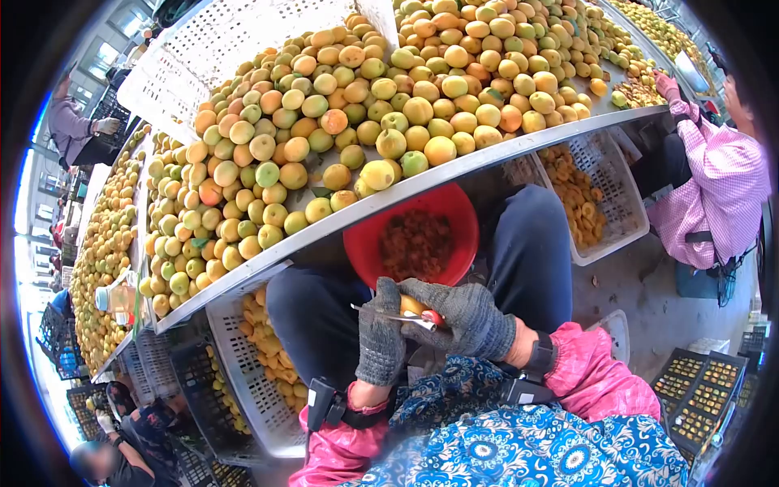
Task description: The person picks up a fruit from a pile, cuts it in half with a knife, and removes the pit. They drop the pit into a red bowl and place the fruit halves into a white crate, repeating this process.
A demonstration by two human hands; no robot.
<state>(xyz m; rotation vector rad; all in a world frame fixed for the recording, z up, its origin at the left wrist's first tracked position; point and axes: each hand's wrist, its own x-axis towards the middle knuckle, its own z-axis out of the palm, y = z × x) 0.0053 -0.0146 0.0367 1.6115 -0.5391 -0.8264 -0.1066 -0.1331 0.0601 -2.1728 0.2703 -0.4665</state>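
My left hand (381,334), in a grey knitted glove, is closed around one side of a yellow-orange apricot (411,306) over my lap. My right hand (469,318), gloved alike, is closed on a small knife (398,315) with a red part at its handle. The blade points left across the front of the fruit and over my left fingers. Gloves hide much of the apricot and the handle. Just beyond my hands, between my knees, a red basin (354,242) holds a heap of brownish pits or scraps.
A metal-edged table (389,200) heaped with whole apricots (418,111) spans the front. White crates of fruit halves stand at left (235,357) and right (623,199). A white basket (182,69) lies on the table. A co-worker in pink (718,174) sits at right.
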